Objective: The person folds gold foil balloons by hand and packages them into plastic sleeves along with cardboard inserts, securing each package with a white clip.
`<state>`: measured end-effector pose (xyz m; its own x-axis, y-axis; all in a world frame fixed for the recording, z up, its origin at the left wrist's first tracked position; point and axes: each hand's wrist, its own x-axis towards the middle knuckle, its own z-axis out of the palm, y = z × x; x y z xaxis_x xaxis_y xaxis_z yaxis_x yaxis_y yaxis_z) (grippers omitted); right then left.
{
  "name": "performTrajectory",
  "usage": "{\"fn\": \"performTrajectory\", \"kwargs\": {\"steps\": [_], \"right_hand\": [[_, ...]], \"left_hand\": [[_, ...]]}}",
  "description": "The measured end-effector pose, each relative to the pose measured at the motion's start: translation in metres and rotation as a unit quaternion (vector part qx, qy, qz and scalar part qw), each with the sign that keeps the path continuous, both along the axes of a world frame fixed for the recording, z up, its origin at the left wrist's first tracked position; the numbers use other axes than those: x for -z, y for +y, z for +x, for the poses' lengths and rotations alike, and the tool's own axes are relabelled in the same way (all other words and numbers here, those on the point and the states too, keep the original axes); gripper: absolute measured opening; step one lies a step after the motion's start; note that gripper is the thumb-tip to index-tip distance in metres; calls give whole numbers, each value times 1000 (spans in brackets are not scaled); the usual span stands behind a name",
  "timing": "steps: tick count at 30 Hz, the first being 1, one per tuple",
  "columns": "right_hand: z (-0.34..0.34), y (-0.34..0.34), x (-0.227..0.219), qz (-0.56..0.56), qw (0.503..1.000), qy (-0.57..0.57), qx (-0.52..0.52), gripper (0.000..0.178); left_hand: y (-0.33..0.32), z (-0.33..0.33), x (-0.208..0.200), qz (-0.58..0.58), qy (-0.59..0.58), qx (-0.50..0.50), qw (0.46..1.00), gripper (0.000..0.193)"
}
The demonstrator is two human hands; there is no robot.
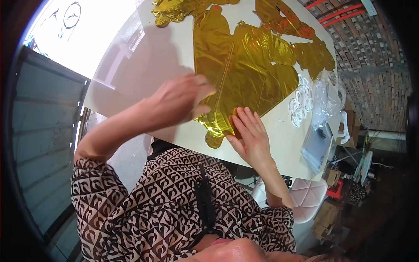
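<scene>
Plainly, the far left of the frame is taken up by a grey-blue panelled wall [48,126], with bright white light above it in the upper left. Next to it the pale table [118,94] begins, its curved edge running down toward the person's patterned top [174,196] at lower centre.

Left of centre, the left hand [185,98] is bent over the left edge of a large gold foil sheet [248,70]. Its fingers are curled and blurred, and one cannot tell whether they pinch the foil or are just above it. At the upper edge of the frame, another gold foil piece [174,12] lies partly out of view. The large sheet spreads across the centre and upper centre, creased, its narrow rounded end pointing down toward the person.

Just right of that end, the right hand [251,137] rests on the sheet's lower edge, fingers extended and close together, clenching nothing. At upper right lie more gold foil shapes [321,59]. Below them come white looped strands [300,102], a crumpled clear bag [326,96] and a flat clear packet [316,148]. Beyond the table are a pale quilted seat [309,196] at lower right and a brick wall [375,52] at upper right.
</scene>
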<state>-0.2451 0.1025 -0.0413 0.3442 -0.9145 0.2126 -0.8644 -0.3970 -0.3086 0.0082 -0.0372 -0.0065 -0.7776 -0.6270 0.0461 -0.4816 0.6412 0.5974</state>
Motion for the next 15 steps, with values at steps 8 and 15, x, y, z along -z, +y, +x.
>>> {"fn": "performTrajectory", "kwargs": {"steps": [8, 15], "right_hand": [[20, -10, 1, -16, 1000, -19, 8, 49], [33, -12, -4, -13, 1000, 1, 17, 46]], "left_hand": [[35, 17, 32, -117, 119, 10, 986, 23], [39, 17, 44, -140, 174, -20, 975, 22]]}}
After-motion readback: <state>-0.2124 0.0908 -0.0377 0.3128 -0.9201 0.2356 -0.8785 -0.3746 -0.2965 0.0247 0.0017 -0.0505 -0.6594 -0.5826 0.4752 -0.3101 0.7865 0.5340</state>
